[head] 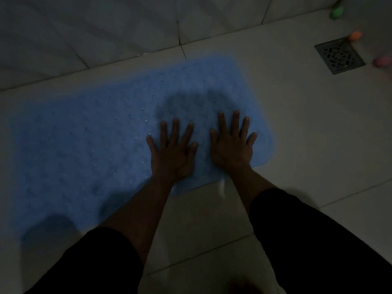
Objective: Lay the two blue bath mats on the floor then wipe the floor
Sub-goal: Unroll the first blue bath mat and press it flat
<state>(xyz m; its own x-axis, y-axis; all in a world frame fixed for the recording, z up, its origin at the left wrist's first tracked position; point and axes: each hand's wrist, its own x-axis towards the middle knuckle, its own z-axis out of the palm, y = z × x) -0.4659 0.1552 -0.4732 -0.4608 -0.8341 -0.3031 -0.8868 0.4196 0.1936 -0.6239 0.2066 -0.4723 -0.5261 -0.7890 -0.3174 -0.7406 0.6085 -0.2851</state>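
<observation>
One blue bath mat (95, 141) lies flat on the pale tiled floor (318, 128), stretching from the lower left to the middle right, close along the wall. My left hand (172, 150) rests palm down on the mat's right part with fingers spread. My right hand (232, 143) lies flat beside it, also spread, near the mat's right end. Neither hand holds anything. A second mat is not in view. The light is dim.
A tiled wall (106, 32) runs along the far side of the mat. A square metal floor drain (339, 55) sits at the upper right, with small green (337, 12), orange (355, 36) and pink (381, 60) objects around it.
</observation>
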